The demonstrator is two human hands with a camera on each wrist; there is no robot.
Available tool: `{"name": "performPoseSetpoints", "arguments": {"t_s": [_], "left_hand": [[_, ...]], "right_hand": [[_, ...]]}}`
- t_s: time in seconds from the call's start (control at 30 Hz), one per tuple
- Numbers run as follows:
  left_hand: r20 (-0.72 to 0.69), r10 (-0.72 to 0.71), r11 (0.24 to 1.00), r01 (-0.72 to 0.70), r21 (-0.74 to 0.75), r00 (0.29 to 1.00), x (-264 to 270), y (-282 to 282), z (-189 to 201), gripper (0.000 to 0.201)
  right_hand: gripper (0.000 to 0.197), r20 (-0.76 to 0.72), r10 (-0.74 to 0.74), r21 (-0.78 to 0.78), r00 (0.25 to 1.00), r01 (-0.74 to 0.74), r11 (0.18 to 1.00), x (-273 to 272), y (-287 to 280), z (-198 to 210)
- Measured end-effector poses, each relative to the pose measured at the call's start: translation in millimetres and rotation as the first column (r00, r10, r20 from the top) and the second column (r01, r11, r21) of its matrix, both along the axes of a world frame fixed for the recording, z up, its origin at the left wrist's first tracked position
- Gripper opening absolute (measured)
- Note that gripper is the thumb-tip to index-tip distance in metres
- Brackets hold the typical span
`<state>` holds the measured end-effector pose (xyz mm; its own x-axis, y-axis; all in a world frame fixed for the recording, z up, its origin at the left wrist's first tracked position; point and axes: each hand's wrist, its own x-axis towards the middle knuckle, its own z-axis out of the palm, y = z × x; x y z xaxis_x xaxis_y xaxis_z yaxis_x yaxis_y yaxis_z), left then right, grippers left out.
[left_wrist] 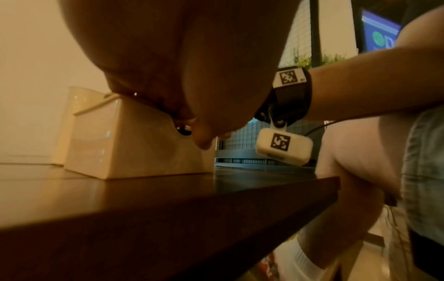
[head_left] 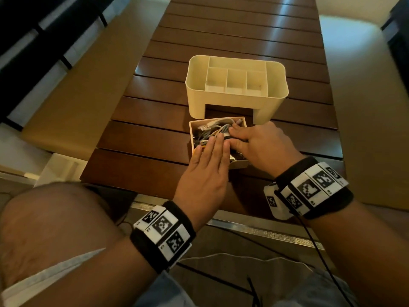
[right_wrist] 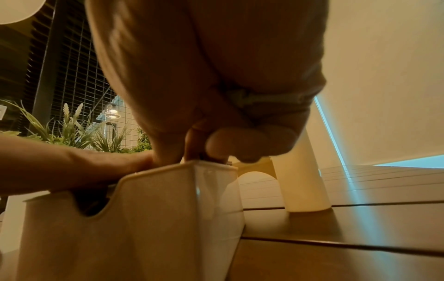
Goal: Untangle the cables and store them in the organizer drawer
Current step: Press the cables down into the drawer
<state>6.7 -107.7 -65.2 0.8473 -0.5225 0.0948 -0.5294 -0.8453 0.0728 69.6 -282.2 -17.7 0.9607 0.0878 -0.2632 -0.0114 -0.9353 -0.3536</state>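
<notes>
over the drawer [head_left: 240, 165] — left hand [head_left: 204, 171] flat, right hand [head_left: 259, 145] curled on cables [head_left: 212, 131].

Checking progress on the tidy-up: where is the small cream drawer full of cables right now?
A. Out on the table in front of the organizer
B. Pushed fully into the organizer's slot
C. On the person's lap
A: the small cream drawer full of cables sits on the slatted brown wooden table, before the cream plastic organizer, whose slot is empty, with both hands on the cables.

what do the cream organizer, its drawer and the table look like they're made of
The cream compartmented organizer looks like moulded plastic: thin smooth walls, rounded corners, a soft sheen. The matching pulled-out drawer seems the same, glossy, with a cut-out finger notch. The dark brown slatted table looks like varnished wood, though laminate is possible: it reflects light.
</notes>
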Motion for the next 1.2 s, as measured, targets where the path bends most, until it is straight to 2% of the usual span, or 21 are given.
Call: {"name": "performPoseSetpoints", "arguments": {"t_s": [0.1,0.27,0.37,0.43,0.53,0.6,0.73,0.87,0.97,1.13,1.2], "left_hand": [[0.056,-0.028,0.999,0.027,0.026,0.998,9,1,-4,0.059],[0.106,-0.095,0.995,0.098,-0.025,0.99,20,7,-5,0.057],[0.115,-0.135,0.989,0.142,-0.05,0.984,26,10,-3,0.055],[0.111,-0.131,0.99,0.136,-0.043,0.985,27,11,-1,0.058],[0.103,-0.115,0.992,0.12,-0.042,0.988,27,10,-1,0.06],[0.1,-0.125,0.991,0.129,-0.039,0.987,27,10,1,0.058],[0.076,-0.139,0.988,0.143,-0.055,0.987,28,11,0,0.053],[0.075,-0.119,0.987,0.126,-0.097,0.99,25,14,-5,0.055],[0.099,-0.11,0.988,0.12,-0.095,0.989,24,15,-7,0.056],[0.116,-0.075,0.99,0.088,-0.111,0.99,25,18,-3,0.064],[0.146,-0.078,0.992,0.092,-0.09,0.986,28,20,0,0.067]], "right_hand": [[0.043,0.01,0.025,-0.034,1.0,-0.025,0.999,1,3,6],[0.035,-0.01,0.152,-0.012,0.988,-0.152,0.988,4,1,20],[0.035,0.015,0.235,-0.144,0.972,-0.23,0.962,4,5,25],[0.033,0.061,0.236,-0.222,0.97,-0.217,0.951,4,8,29],[0.03,0.21,0.147,-0.127,0.967,-0.122,0.984,9,15,35],[0.03,0.268,0.171,-0.119,0.948,-0.144,0.982,13,24,37],[0.031,0.076,0.252,-0.22,0.965,-0.23,0.948,17,34,26],[0.047,0.016,0.16,-0.053,0.987,-0.159,0.986,16,31,16],[0.035,-0.007,0.131,0.002,0.991,-0.131,0.991,18,28,15],[0.028,-0.055,0.098,0.128,0.994,-0.09,0.988,21,21,15],[0.028,-0.072,0.13,0.121,0.989,-0.12,0.985,25,19,16]]}}
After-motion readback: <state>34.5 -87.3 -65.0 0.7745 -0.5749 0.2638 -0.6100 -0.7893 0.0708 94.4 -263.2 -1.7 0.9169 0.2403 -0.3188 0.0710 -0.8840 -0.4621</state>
